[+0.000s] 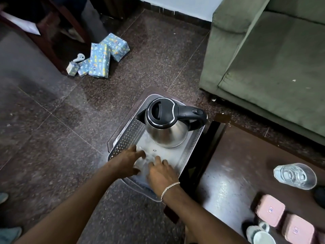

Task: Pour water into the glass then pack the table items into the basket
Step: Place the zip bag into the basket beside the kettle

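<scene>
A grey perforated plastic basket (123, 136) stands on the floor beside the table. A steel electric kettle (167, 131) with a black lid and handle stands upright in its far half. My left hand (127, 162) and my right hand (161, 173), which wears a chain bracelet, reach into the near half with fingers spread. A pale, blurred clear shape (145, 166) lies between them; whether they grip it is unclear. On the dark table (228, 173) to the right stand a clear glass (295, 176) with water, two pink lidded boxes (270, 209) and a white cup (260, 235).
A green sofa (263, 59) fills the upper right, close behind the basket and table. Several blue wrapped boxes (100, 59) lie on the floor at upper left by dark wooden furniture (52, 32). The speckled floor stretches to the left.
</scene>
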